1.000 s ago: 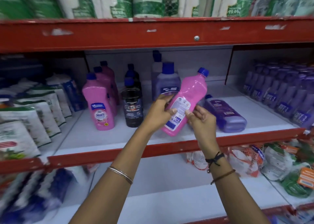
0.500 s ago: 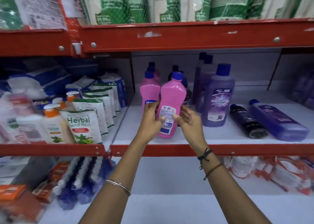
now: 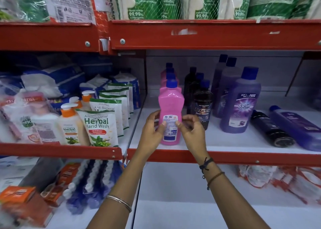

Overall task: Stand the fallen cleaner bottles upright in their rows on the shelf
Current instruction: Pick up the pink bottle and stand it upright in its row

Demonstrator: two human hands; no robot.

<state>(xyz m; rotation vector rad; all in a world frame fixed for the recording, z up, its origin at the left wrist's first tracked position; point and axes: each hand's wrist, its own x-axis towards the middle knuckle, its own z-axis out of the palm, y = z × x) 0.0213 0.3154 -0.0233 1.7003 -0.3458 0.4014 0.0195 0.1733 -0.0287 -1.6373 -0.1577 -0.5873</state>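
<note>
A pink cleaner bottle [image 3: 171, 107] with a blue cap stands upright at the front of the pink row on the white shelf [image 3: 225, 141]. My left hand [image 3: 152, 129] and my right hand [image 3: 192, 129] touch its label from either side, thumbs on the front. To its right stand a black Bactin bottle [image 3: 202, 107] and a purple Bactin bottle [image 3: 240, 103], each heading a row. Further right, a black bottle [image 3: 271, 128] and a blue-purple bottle [image 3: 295, 124] lie on their sides.
Herbal hand wash pouches [image 3: 99, 126] and pump bottles [image 3: 69, 124] fill the left bay. A red shelf rail [image 3: 225, 157] runs along the front edge. Green pouches [image 3: 156, 2] sit on the shelf above. Packets [image 3: 278, 178] lie on the shelf below.
The pink bottle went from tilted in both hands to upright on the shelf at the front of the pink row. The view has shifted left and closer.
</note>
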